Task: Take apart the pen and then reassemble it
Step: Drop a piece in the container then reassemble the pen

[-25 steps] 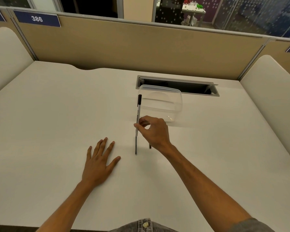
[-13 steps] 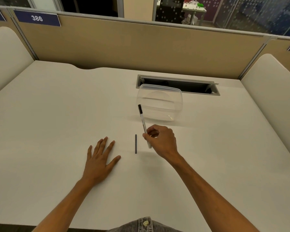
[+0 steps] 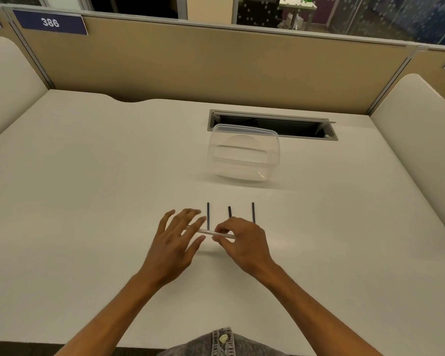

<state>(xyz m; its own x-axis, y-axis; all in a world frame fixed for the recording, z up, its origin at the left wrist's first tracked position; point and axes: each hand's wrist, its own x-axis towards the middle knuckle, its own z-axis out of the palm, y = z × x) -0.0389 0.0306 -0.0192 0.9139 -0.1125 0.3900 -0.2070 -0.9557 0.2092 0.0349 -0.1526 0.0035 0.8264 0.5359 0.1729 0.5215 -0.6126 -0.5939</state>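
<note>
Lying beyond both hands, three dark rods [image 3: 208, 214] front a clear container [image 3: 243, 155].

pen barrel [image 3: 217, 233] – white | rods [image 3: 208, 214] – black | table [image 3: 88, 176] – white

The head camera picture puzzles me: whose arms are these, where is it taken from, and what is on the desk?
No machine here: a person wears a camera on the head, looking down at their own arms. The right hand pinches a pale pen barrel, held crosswise just above the white desk. The left hand has its fingers spread at the barrel's other end; whether it grips is unclear. Three thin dark pieces lie side by side beyond the hands. Farther back stands a clear plastic container, before a cable slot.
</note>
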